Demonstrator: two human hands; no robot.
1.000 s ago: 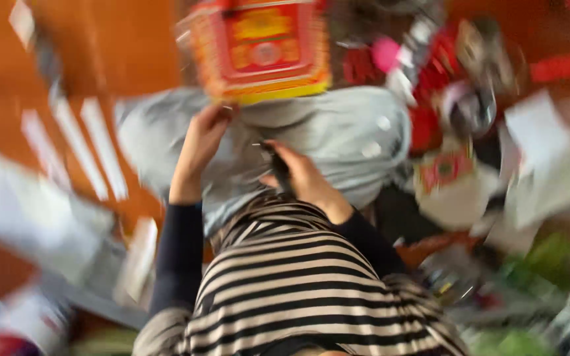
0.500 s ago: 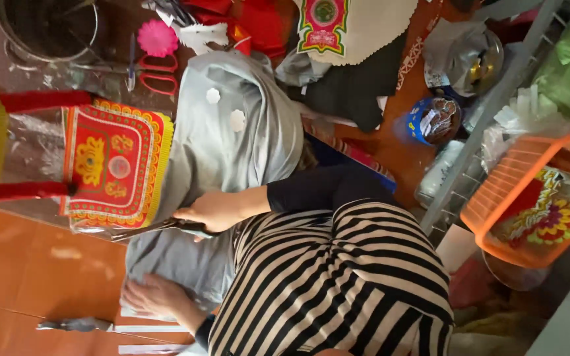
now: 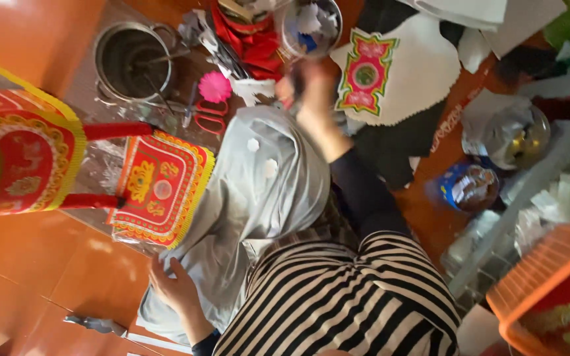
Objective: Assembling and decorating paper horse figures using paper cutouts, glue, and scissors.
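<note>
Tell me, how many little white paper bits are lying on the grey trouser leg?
2. One white bit lies higher on the grey trouser leg, beside the red-handled scissors; the other white bit sits just below it. More may hide in the folds.

A round blue packet [image 3: 468, 186] with a clear, crinkled top lies on the floor at right. Beside it, upper right, sits a shiny transparent wrapped bundle [image 3: 514, 136]. No signs or screens.
</note>
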